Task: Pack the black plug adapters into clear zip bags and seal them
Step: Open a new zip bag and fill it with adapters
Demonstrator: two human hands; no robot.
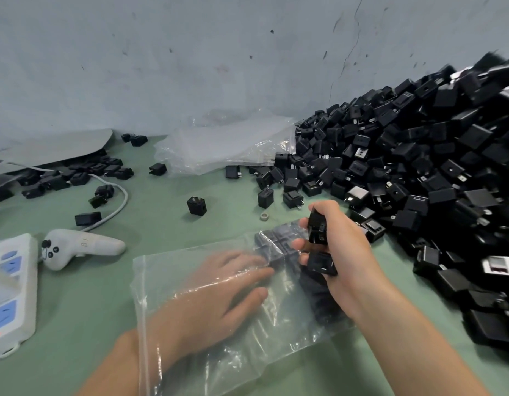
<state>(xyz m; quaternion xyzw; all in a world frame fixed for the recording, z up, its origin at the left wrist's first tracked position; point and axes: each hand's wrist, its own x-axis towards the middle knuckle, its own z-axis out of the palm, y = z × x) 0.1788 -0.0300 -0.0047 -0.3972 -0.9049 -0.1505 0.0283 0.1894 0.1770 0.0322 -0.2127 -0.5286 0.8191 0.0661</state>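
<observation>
Fingers of your left hand (227, 284) straight, flat inside clear bag (247, 352) on green table (76, 310), touching packed adapters (273, 242) at its far end. Bag film thin, glossy, limp, likely slippery; take hold at stiffer zip strip (142, 310). Your right hand (344, 252) curls round about 3 loose adapters (317, 230), just over bag: hard, boxy, matte, likely light, metal prongs may snag film. Adapter pile (419, 167) far right.

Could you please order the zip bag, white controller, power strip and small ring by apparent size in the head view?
1. zip bag
2. power strip, though the frame edge cuts it off
3. white controller
4. small ring
</observation>
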